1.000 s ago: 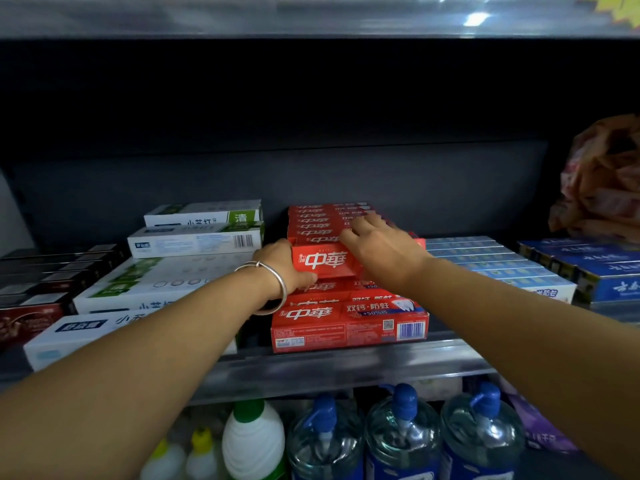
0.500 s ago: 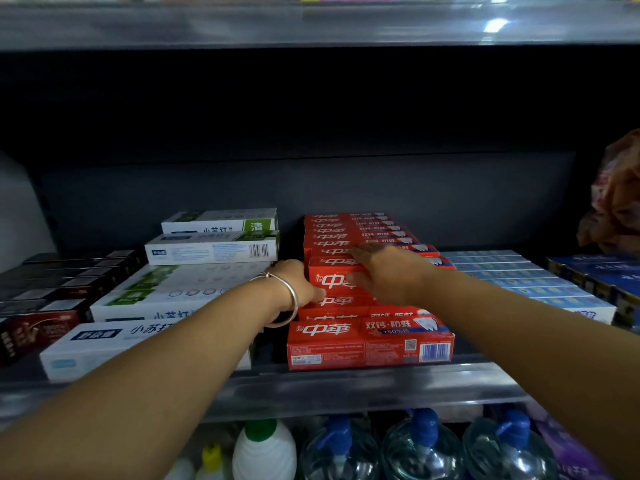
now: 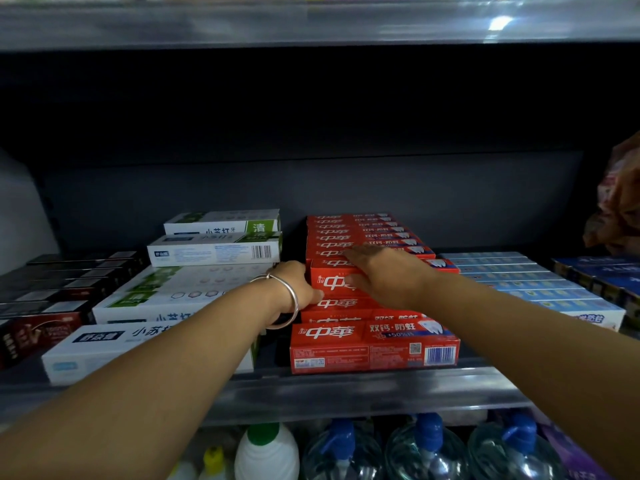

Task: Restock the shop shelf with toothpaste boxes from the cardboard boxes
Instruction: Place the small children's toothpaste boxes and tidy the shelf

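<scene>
The left hand (image 3: 298, 287), a silver bangle (image 3: 289, 299) on its wrist, has its grip curled round the left end of a red toothpaste box (image 3: 332, 280), thumb on the near face and the other fingers hidden behind the box end. The right hand (image 3: 384, 275) lies over the same box just right of its printed logo, fingers fairly straight and spread across its top, thumb against the near face; it presses rather than pinches. This box sits on top of the red stack (image 3: 374, 348), in the middle of the shelf (image 3: 346, 386), with more red boxes in rows behind it toward the far wall and others below it down to the shelf's near edge.

Left of the red stack, apart from it by a dark gap, stand white and green toothpaste boxes (image 3: 180, 292), two of them piled higher at the far side. Further left are dark boxes (image 3: 52, 299). Right of the red stack, just beside it, lie pale blue boxes (image 3: 519, 285), then darker blue ones (image 3: 602, 275) at the right edge, with a crumpled brownish bag (image 3: 620, 202) above those. Below the shelf are clear bottles with blue caps (image 3: 429, 445) and a white bottle with a green cap (image 3: 266, 452).
</scene>
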A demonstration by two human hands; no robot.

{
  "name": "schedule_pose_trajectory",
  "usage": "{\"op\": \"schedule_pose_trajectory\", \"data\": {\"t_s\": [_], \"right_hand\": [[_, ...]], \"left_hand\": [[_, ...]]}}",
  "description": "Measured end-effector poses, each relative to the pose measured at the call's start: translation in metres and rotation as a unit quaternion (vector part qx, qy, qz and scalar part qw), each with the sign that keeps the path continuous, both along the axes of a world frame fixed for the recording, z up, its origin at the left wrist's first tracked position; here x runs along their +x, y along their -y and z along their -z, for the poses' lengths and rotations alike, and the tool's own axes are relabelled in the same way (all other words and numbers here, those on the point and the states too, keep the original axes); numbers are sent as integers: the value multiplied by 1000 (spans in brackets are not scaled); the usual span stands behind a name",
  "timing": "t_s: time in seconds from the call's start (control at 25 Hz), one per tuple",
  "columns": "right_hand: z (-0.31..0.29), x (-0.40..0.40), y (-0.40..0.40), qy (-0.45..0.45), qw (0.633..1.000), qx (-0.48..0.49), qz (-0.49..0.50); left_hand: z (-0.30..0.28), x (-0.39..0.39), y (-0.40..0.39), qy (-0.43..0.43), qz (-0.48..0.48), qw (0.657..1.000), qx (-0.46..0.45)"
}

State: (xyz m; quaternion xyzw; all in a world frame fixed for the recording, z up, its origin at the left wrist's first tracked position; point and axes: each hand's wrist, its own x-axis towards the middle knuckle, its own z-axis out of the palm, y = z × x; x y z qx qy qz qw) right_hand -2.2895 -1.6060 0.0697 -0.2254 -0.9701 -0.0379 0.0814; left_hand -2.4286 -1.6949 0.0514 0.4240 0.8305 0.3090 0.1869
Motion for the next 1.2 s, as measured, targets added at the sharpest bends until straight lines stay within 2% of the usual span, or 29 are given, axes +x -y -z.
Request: {"op": "schedule_pose_trajectory", "data": {"t_s": [0.44,0.68,0.76,0.88,0.96,1.08,1.2], "right_hand": [[1,-7,-3,3,999,-7,-44],[4,-8,-9,-18,999,-11,-43],[2,-4,-4,-29,998,34,-51],[5,15,6,-111,976,158,-99],[12,30,13,-78,973,187,-109],[20,41,19,18,985,156,-66],[19,41,17,33,989,141,-20]], "left_hand": [[-4,1,4,-17,-3,1000,-3],[-6,8,6,-80,-20,996,-23],[-9,11,10,-99,-26,994,-36],[-17,21,18,-132,-15,988,-74],[-22,29,22,-160,-17,982,-97],[-22,35,22,-186,-34,974,-122],[-18,38,19,-170,-53,978,-107]]}}
